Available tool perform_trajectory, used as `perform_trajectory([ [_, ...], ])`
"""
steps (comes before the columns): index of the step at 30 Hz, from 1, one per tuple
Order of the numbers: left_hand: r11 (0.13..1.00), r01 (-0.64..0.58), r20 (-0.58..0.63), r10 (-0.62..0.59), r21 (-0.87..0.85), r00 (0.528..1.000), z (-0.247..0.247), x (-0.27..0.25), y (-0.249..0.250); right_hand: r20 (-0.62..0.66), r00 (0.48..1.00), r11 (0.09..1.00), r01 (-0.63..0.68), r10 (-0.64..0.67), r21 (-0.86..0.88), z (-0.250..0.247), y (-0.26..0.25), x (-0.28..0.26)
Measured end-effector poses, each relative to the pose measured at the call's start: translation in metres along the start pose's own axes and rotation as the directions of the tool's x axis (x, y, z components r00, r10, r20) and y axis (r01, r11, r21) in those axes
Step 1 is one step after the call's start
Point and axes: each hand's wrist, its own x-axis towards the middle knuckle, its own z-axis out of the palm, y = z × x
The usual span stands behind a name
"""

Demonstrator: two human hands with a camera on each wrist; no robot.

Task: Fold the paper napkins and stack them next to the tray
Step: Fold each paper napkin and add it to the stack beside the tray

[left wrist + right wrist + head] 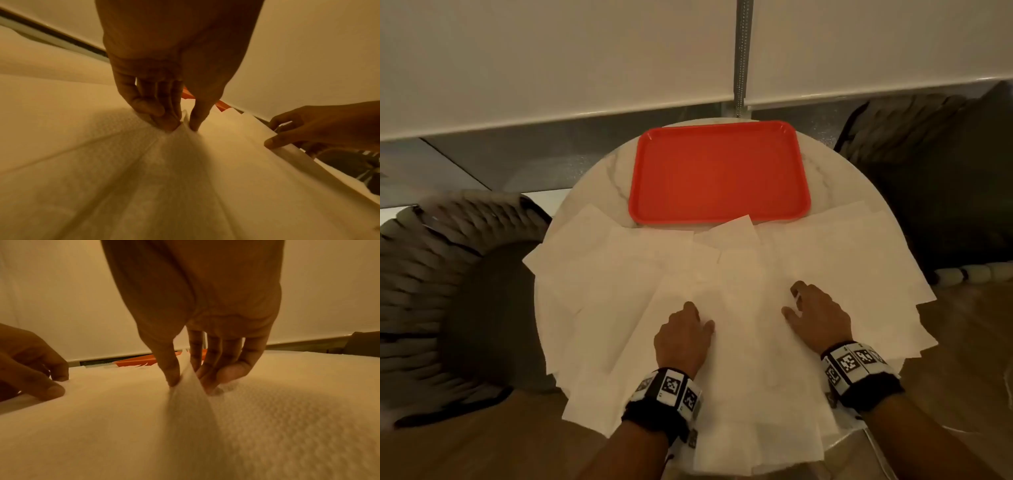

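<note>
White paper: the napkins [619, 291] lie unfolded and overlapping across the near half of the table, from about 8 o'clock round to 4 o'clock, several hanging over the near rim.
Top napkin: the sheet [748, 329] at 6 o'clock, nearest the person, is the one being handled; both wrist views show its embossed paper pulled up into a small ridge at each grip.
Left hand: the left hand [683, 337] has thumb and curled fingers pinching the left side of that sheet.
Right hand: the right hand [816, 317] pinches the sheet's right side between thumb and fingers, the paper rising between them.
Step in hand: likely lifting the sheet's sides to start its first fold.
Progress: barely begun by the look of it; no folded napkin and no stack shows anywhere beside the tray, so all the sheets are left to fold and stack.
Tray: the red tray [719, 173] sits bare at 12 o'clock, one napkin corner lapping its near rim.
Table: the table [599, 174] is round, pale marble with grey veins, bare beside the tray at 10 and 2 o'clock.
Room: grey woven chairs [448, 260] at 9 and 3 o'clock, wooden floor, pale roller blinds [551, 58] beyond; dim warm light.
</note>
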Motion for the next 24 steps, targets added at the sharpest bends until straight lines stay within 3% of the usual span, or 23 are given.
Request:
perform_trajectory([
  [5, 0.988, 0.006, -0.059, -0.015, -0.157, 0.998, 0.0, 0.003, 0.002, -0.085, 0.995, 0.999, -0.042, 0.042, 0.006, -0.004, 0.003, -0.003],
  [10, 0.962, -0.033, -0.117, 0.001, -0.27, 0.993, -0.009, -0.004, 0.01, -0.064, 0.998, 0.997, -0.001, -0.004, -0.075, -0.011, 0.007, -0.007],
  [12, 0.936, -0.048, -0.125, 0.004, -0.35, 0.992, -0.014, -0.006, 0.014, -0.098, 0.993, 0.997, 0.073, -0.072, 0.003, -0.012, 0.007, -0.007],
  [14, 0.883, -0.074, -0.14, 0.01, -0.464, 0.99, -0.022, -0.01, 0.019, -0.142, 0.982, 0.97, 0.149, -0.123, 0.194, -0.017, 0.004, -0.008],
  [19, 0.742, -0.174, -0.189, 0.065, -0.648, 0.98, -0.046, -0.026, 0.045, -0.041, 0.994, 0.682, 0.102, -0.105, 0.724, -0.035, -0.012, -0.012],
  [24, 0.693, -0.321, -0.247, 0.209, -0.645, 0.946, -0.056, -0.047, 0.08, 0.13, 0.965, 0.388, -0.033, -0.228, 0.921, -0.055, -0.039, -0.019],
])
